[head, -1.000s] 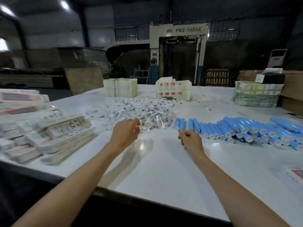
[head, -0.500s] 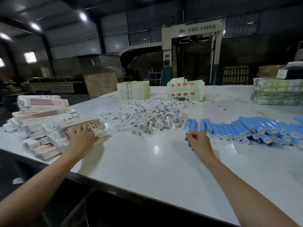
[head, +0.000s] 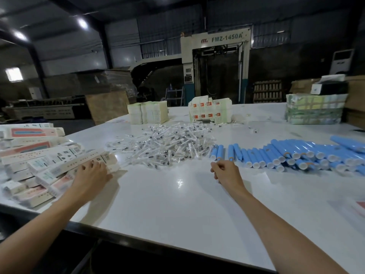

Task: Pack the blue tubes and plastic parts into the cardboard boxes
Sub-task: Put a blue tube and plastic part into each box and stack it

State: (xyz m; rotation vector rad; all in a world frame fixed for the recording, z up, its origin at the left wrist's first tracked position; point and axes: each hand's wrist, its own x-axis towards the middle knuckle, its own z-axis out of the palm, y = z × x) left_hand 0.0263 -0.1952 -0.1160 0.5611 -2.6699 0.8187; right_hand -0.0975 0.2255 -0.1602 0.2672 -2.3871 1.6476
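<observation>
A row and heap of blue tubes (head: 292, 155) with white caps lies at the right on the white table (head: 177, 204). In the middle is a pile of clear plastic parts (head: 167, 147). A heap of long flat cardboard boxes (head: 39, 161) covers the table's left end. My left hand (head: 90, 175) lies on the nearest box of that heap, fingers on top and thumb at its end. My right hand (head: 227, 173) rests on the table just in front of the leftmost tubes, with its fingers curled in and nothing visible in it.
Bundles of flattened cartons stand at the back: a pale stack (head: 148, 112), a red-printed stack (head: 209, 111) and a greenish stack (head: 314, 111). A printed sheet (head: 360, 206) lies at the right edge. The table's dark front edge (head: 158, 242) runs diagonally. A large machine (head: 217, 66) stands behind.
My left hand has moved left from the plastic parts pile to the cardboard boxes and settled on one. My head turned left. The right hand has stayed by the tubes.
</observation>
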